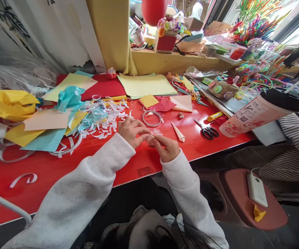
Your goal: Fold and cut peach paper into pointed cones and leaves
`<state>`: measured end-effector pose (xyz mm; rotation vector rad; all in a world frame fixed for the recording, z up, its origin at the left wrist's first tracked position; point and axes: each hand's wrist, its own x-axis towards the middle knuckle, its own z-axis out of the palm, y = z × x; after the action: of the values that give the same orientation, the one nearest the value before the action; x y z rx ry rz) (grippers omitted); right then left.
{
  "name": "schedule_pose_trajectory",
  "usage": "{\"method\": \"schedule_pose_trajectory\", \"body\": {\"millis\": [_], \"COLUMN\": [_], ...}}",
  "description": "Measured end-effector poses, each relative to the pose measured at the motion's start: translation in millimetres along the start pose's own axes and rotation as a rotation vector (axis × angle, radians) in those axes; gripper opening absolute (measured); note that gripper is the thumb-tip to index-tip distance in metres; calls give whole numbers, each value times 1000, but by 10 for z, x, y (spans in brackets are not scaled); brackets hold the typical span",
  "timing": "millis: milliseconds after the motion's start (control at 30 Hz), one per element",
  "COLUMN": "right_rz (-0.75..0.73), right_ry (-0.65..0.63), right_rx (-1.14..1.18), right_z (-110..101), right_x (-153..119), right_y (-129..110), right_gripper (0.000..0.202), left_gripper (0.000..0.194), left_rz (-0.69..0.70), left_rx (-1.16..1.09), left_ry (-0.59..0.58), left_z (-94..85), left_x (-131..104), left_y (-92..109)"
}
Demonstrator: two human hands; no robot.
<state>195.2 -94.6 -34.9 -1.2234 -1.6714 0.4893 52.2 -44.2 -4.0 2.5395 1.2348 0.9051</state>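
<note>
My left hand (pixel 133 132) and my right hand (pixel 167 147) meet above the red table (pixel 128 166), near its front edge. Fingertips of both pinch a small pale piece of paper (pixel 151 137), mostly covered by the fingers. Just beyond them lies a ring of tape (pixel 151 118). To the right of my right hand is a folded cream paper cone (pixel 178 132), and farther right are black-handled scissors (pixel 206 130). White curled paper strips (pixel 105 121) are heaped beyond my left hand.
Coloured paper sheets (pixel 146 84) lie at the back. A large cup (pixel 258 112) leans at the right, near a person's striped sleeve (pixel 298 129). Crumpled yellow paper (pixel 9 105) is at the left. A stool (pixel 253 193) holds a power bank (pixel 257 189).
</note>
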Motion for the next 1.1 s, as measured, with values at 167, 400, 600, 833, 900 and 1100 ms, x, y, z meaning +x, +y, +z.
{"method": "schedule_pose_trajectory", "body": {"millis": [167,400,600,833,900,1100], "right_rz": [-7,2,98,173,168,160], "right_ry": [13,64,22,-44,-57,-55], "right_rx": [4,-2,81,303,284,177], "right_z": [9,42,14,-38,-47,-58], "right_x": [-2,-16,-22,-25,-23,-16], "right_y": [-8,-4,11,48,54,20], "right_gripper": [22,21,21,22,22,20], "left_gripper": [15,13,11,12,14,23], "left_rz": [-46,-70,46,100,88,65], "left_rx": [-31,-58,-72,-76,-86,-76], "left_ry": [-15,-15,11,2,-9,17], "left_z": [-15,8,1,-72,-78,-60], "left_x": [0,-2,-19,-41,-43,-39], "left_y": [39,44,55,112,122,112]}}
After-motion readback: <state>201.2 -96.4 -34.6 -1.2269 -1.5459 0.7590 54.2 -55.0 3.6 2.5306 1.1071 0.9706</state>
